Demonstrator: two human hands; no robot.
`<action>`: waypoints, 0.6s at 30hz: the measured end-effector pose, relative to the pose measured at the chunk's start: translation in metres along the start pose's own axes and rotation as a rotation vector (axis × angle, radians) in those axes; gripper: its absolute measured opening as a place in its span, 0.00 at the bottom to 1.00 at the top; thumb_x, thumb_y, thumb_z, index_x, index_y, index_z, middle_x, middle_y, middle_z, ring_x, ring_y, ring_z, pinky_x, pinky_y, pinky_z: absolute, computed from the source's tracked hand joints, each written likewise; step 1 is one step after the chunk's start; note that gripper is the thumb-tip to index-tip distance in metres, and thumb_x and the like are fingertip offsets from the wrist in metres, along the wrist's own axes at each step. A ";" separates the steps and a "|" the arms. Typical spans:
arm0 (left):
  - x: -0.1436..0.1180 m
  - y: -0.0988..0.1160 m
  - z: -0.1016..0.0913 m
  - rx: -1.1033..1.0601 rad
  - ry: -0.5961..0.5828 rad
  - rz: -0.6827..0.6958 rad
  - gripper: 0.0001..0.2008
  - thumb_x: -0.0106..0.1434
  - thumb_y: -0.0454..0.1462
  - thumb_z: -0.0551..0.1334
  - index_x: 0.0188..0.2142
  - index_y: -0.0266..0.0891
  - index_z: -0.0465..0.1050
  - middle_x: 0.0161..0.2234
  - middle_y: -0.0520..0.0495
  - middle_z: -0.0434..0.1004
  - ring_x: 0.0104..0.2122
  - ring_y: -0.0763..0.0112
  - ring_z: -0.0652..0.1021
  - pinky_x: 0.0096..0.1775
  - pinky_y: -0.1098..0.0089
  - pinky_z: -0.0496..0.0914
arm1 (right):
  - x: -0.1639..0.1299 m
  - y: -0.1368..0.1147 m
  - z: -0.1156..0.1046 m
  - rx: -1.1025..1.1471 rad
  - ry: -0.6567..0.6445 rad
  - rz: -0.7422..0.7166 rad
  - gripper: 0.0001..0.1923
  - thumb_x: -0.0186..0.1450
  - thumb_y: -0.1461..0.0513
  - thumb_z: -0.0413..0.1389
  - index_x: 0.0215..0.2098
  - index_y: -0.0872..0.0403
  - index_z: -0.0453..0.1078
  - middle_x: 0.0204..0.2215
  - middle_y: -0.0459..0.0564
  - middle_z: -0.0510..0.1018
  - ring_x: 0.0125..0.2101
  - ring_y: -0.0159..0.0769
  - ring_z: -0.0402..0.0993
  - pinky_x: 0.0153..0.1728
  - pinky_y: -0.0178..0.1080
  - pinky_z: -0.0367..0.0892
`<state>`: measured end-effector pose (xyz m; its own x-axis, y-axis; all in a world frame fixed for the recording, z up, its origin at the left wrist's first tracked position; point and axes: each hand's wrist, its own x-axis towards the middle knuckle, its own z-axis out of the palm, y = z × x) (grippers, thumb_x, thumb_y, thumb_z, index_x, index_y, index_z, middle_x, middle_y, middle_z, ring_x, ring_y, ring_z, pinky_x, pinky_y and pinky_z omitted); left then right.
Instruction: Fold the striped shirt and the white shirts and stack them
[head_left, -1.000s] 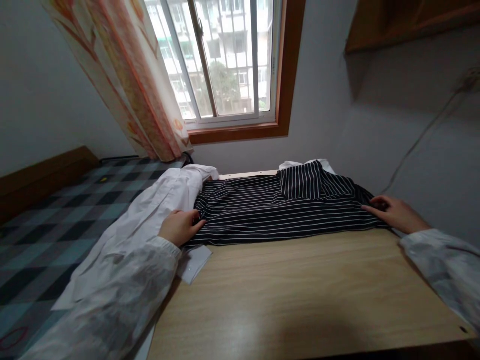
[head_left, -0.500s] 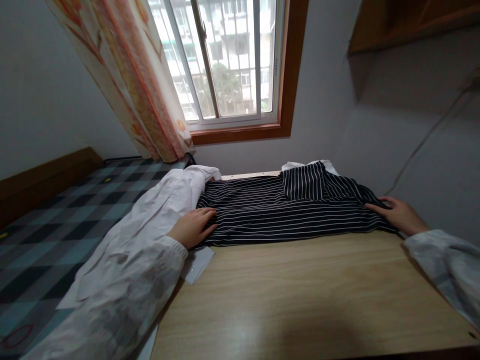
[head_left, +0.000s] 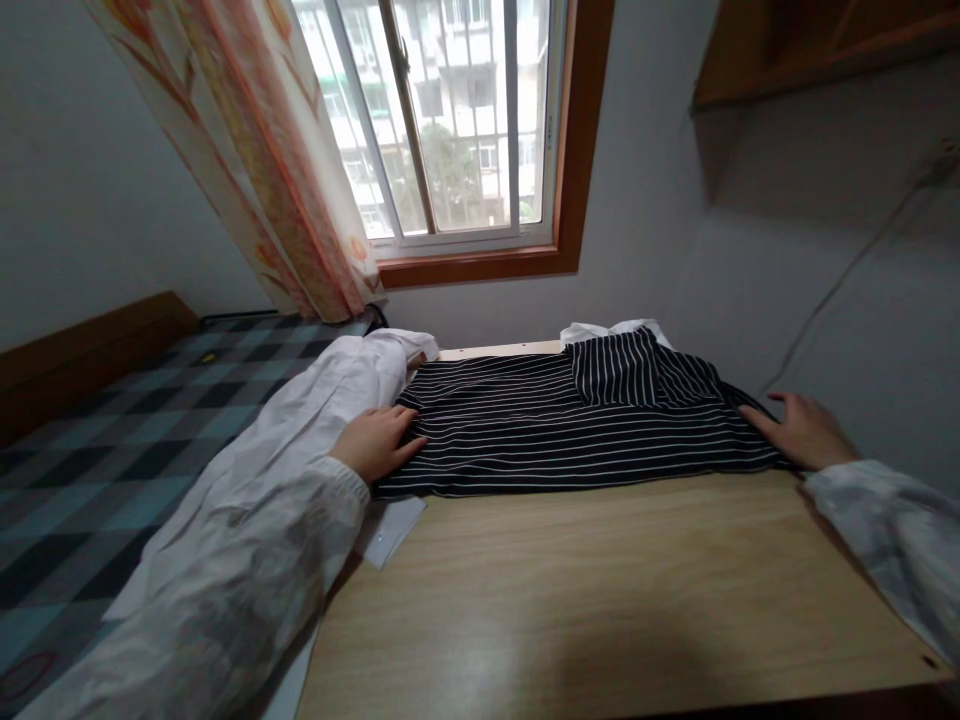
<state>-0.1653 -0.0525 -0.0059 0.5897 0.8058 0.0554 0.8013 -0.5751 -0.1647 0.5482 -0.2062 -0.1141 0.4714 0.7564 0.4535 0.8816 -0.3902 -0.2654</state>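
Note:
A black garment with thin white stripes (head_left: 525,440) lies spread lengthwise across the wooden table (head_left: 570,590). Part of it is folded over at the back right, and thin dark straps or edges run off its right end. My left hand (head_left: 379,440) rests on the left end of the garment, fingers stretched out and apart. At the right end, my right hand (head_left: 806,430) touches the cloth's edge with thumb and fingers spread. A white garment (head_left: 300,410) is bunched to the left, partly behind my left forearm.
A bed with a checked sheet (head_left: 150,430) stands to the left of the table. White cloth (head_left: 611,328) pokes out behind the striped garment. A small white piece (head_left: 390,530) hangs at the table's left edge. A window (head_left: 450,130), curtain (head_left: 255,150) and wall shelf (head_left: 825,50) are beyond.
My left hand has slid slightly left, and the garment's near left corner has spread left with it. My right hand's thumb and fingers look a little wider apart.

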 end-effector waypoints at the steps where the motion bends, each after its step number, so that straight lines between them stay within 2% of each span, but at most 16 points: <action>1: 0.004 -0.002 -0.002 0.032 -0.015 -0.028 0.23 0.78 0.52 0.57 0.59 0.42 0.79 0.60 0.36 0.85 0.57 0.47 0.84 0.61 0.52 0.74 | 0.000 -0.011 -0.003 0.003 0.001 -0.045 0.39 0.69 0.37 0.51 0.59 0.61 0.76 0.56 0.77 0.82 0.56 0.68 0.80 0.60 0.62 0.74; 2: 0.010 -0.003 -0.005 0.059 -0.026 -0.058 0.21 0.79 0.49 0.56 0.58 0.42 0.79 0.59 0.36 0.85 0.57 0.47 0.84 0.60 0.52 0.74 | -0.001 -0.024 -0.007 0.024 0.003 -0.112 0.41 0.70 0.38 0.51 0.63 0.62 0.73 0.61 0.77 0.80 0.61 0.68 0.78 0.64 0.63 0.71; 5: 0.030 -0.006 -0.009 0.124 -0.033 -0.174 0.19 0.77 0.44 0.56 0.56 0.39 0.79 0.57 0.33 0.86 0.55 0.46 0.85 0.58 0.52 0.74 | -0.007 -0.077 -0.019 0.162 -0.027 -0.386 0.38 0.74 0.39 0.52 0.70 0.55 0.69 0.68 0.68 0.76 0.68 0.63 0.72 0.71 0.62 0.66; 8: 0.053 -0.005 -0.009 0.139 -0.048 -0.291 0.21 0.75 0.48 0.60 0.57 0.37 0.78 0.56 0.31 0.86 0.56 0.42 0.85 0.58 0.52 0.75 | -0.023 -0.135 -0.024 0.263 -0.119 -0.574 0.35 0.76 0.41 0.54 0.74 0.47 0.67 0.73 0.60 0.72 0.73 0.59 0.68 0.75 0.63 0.62; 10: 0.067 -0.005 -0.007 0.117 -0.073 -0.346 0.22 0.74 0.49 0.61 0.57 0.37 0.78 0.55 0.30 0.87 0.56 0.42 0.85 0.59 0.50 0.75 | -0.036 -0.164 -0.022 0.317 -0.189 -0.652 0.34 0.77 0.42 0.55 0.75 0.43 0.67 0.75 0.56 0.71 0.75 0.59 0.66 0.77 0.63 0.60; 13: 0.082 -0.007 -0.003 0.045 -0.068 -0.402 0.19 0.71 0.44 0.62 0.57 0.38 0.79 0.56 0.31 0.86 0.56 0.41 0.85 0.58 0.50 0.76 | -0.053 -0.183 -0.009 0.374 -0.285 -0.671 0.35 0.77 0.41 0.56 0.77 0.40 0.66 0.76 0.55 0.69 0.76 0.60 0.65 0.78 0.65 0.60; 18: 0.085 -0.015 0.003 -0.011 0.046 -0.449 0.20 0.66 0.37 0.63 0.57 0.42 0.80 0.53 0.31 0.86 0.50 0.41 0.86 0.48 0.53 0.79 | -0.066 -0.177 0.011 0.406 -0.349 -0.635 0.39 0.78 0.40 0.55 0.82 0.38 0.58 0.79 0.54 0.65 0.77 0.61 0.63 0.77 0.68 0.60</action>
<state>-0.1273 0.0249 -0.0020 0.1868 0.9688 0.1630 0.9797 -0.1715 -0.1039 0.3610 -0.1814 -0.1066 -0.2061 0.9144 0.3485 0.8689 0.3348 -0.3646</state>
